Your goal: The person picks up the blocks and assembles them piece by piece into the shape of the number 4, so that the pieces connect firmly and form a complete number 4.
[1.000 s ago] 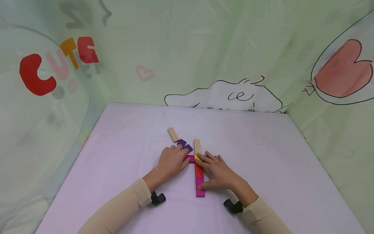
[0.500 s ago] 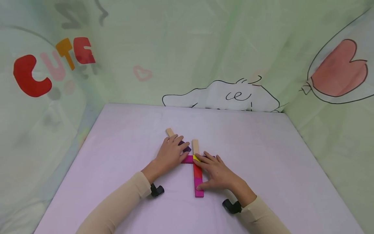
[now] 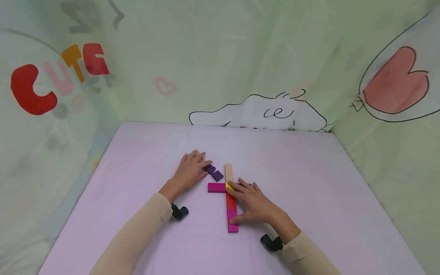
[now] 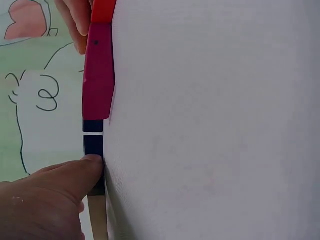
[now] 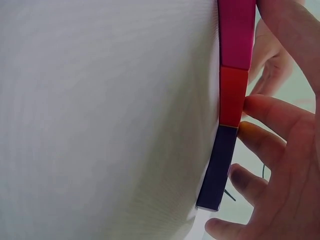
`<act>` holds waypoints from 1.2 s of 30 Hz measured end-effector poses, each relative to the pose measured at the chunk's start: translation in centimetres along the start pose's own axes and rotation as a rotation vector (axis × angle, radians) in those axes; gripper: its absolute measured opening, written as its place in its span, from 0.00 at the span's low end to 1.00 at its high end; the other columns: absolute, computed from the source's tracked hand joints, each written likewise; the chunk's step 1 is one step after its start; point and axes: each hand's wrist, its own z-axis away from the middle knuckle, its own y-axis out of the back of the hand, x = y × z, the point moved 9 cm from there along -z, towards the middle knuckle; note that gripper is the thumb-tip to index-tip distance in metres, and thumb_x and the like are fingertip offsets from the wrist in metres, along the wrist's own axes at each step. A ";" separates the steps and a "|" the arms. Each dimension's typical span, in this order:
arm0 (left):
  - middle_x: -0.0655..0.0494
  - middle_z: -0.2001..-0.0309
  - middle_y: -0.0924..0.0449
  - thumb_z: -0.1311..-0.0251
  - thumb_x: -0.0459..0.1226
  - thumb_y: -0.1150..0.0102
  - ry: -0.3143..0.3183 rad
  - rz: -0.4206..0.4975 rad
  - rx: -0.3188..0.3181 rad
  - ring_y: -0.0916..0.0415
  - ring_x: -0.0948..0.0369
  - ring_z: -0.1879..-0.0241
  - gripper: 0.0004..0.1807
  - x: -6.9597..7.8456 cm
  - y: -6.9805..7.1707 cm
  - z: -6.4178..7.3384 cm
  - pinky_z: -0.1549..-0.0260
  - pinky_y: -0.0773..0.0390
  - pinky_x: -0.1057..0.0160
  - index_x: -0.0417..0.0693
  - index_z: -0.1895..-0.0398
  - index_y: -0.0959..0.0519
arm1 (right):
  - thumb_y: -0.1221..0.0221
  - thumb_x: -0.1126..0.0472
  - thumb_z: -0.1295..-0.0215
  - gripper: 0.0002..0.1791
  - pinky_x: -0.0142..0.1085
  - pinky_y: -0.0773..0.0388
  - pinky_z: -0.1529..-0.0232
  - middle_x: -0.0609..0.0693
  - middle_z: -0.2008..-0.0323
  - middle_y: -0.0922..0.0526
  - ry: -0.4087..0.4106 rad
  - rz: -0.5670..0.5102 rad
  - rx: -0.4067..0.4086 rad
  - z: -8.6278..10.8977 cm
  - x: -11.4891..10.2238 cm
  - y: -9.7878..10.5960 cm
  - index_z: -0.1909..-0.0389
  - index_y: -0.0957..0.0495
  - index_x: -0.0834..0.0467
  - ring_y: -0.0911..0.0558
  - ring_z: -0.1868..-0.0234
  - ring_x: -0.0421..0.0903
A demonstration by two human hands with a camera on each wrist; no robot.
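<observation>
Flat toy blocks form a cross on the table: a magenta block [image 3: 216, 187] at left, yellow block [image 3: 228, 186] in the centre, plain wooden block [image 3: 228, 172] above, red block [image 3: 231, 202] and second magenta block [image 3: 232, 228] below, dark purple block [image 5: 218, 170] at right. Spread over this cross, my right hand [image 3: 258, 204] touches the yellow block with fingertips and the lower magenta one with its thumb. My left hand [image 3: 189, 172] stretches over a loose wooden block [image 4: 98, 217], mostly hidden beneath it in the head view. Its thumb is at two small purple blocks [image 3: 217, 176].
A pale lilac cloth covers the table [image 3: 154, 137]. Behind it hangs a light green fabric wall [image 3: 220, 57] with drawings. Black devices sit at the left wrist [image 3: 180, 212] and right wrist [image 3: 270, 242], low over the cloth.
My left hand has moved left and away from the left magenta block, past the small purple blocks, to the loose wooden block. My right hand keeps its place on the cross.
</observation>
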 end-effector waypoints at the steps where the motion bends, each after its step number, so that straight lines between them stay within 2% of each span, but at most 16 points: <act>1: 0.47 0.22 0.37 0.27 0.48 0.40 0.007 0.007 -0.003 0.47 0.41 0.20 0.24 -0.1 0.0 0.0 0.24 0.45 0.36 0.61 0.29 0.24 | 0.23 0.34 0.55 0.57 0.73 0.55 0.25 0.47 0.19 0.40 -0.001 -0.002 -0.001 0.0 0.0 -0.1 0.22 0.34 0.45 0.49 0.17 0.60; 9: 0.46 0.20 0.40 0.28 0.48 0.39 0.037 0.044 -0.012 0.50 0.41 0.19 0.22 -0.6 0.1 0.1 0.23 0.49 0.35 0.62 0.32 0.21 | 0.23 0.34 0.55 0.57 0.73 0.54 0.25 0.47 0.19 0.40 0.006 0.001 -0.009 -0.1 -0.3 -0.2 0.22 0.34 0.45 0.49 0.17 0.60; 21: 0.44 0.21 0.39 0.31 0.47 0.34 0.005 0.110 0.031 0.47 0.41 0.20 0.20 -1.0 0.4 0.8 0.24 0.48 0.33 0.57 0.38 0.16 | 0.23 0.35 0.54 0.56 0.74 0.54 0.26 0.50 0.20 0.38 -0.001 0.007 0.003 0.2 -0.3 0.4 0.23 0.32 0.48 0.48 0.18 0.62; 27: 0.43 0.22 0.37 0.30 0.45 0.35 -0.011 0.135 -0.007 0.42 0.43 0.22 0.20 -1.3 0.2 2.2 0.24 0.41 0.39 0.54 0.38 0.17 | 0.24 0.35 0.53 0.55 0.73 0.55 0.25 0.50 0.19 0.39 0.001 0.000 -0.004 0.0 -0.3 0.2 0.23 0.33 0.47 0.49 0.17 0.62; 32: 0.42 0.23 0.35 0.30 0.44 0.35 0.010 0.167 -0.029 0.36 0.44 0.24 0.21 -2.1 0.3 3.8 0.26 0.36 0.43 0.52 0.36 0.19 | 0.23 0.35 0.54 0.56 0.73 0.54 0.25 0.50 0.20 0.39 -0.003 -0.003 -0.003 -0.1 -0.3 0.1 0.23 0.33 0.47 0.49 0.17 0.61; 36: 0.42 0.27 0.29 0.29 0.43 0.36 0.007 0.150 -0.035 0.32 0.44 0.27 0.21 -2.3 0.5 4.9 0.27 0.33 0.44 0.50 0.35 0.19 | 0.23 0.35 0.54 0.56 0.73 0.54 0.25 0.50 0.20 0.39 -0.004 -0.007 -0.004 -0.2 -0.2 0.1 0.23 0.33 0.48 0.49 0.17 0.61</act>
